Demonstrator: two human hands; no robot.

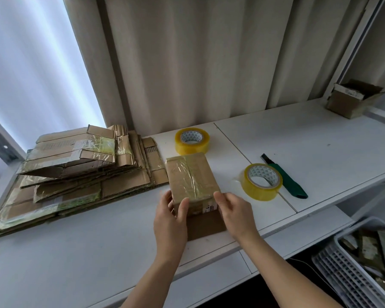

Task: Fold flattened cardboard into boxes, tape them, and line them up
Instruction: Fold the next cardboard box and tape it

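Head view: taped box (192, 176) at centre of table (320, 138), near end clasped between both hands. Left hand (170, 216) at box's 7 o'clock, thumb over top edge, fingers curled on side. Right hand (236, 210) at 5 o'clock, fingers bent against corner. Flat cardboard (76, 170) at 9 o'clock; tape rolls (192, 140) at 12 and 3.

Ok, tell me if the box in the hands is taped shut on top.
Shut: clear tape runs lengthwise over the box top, flaps closed flat.
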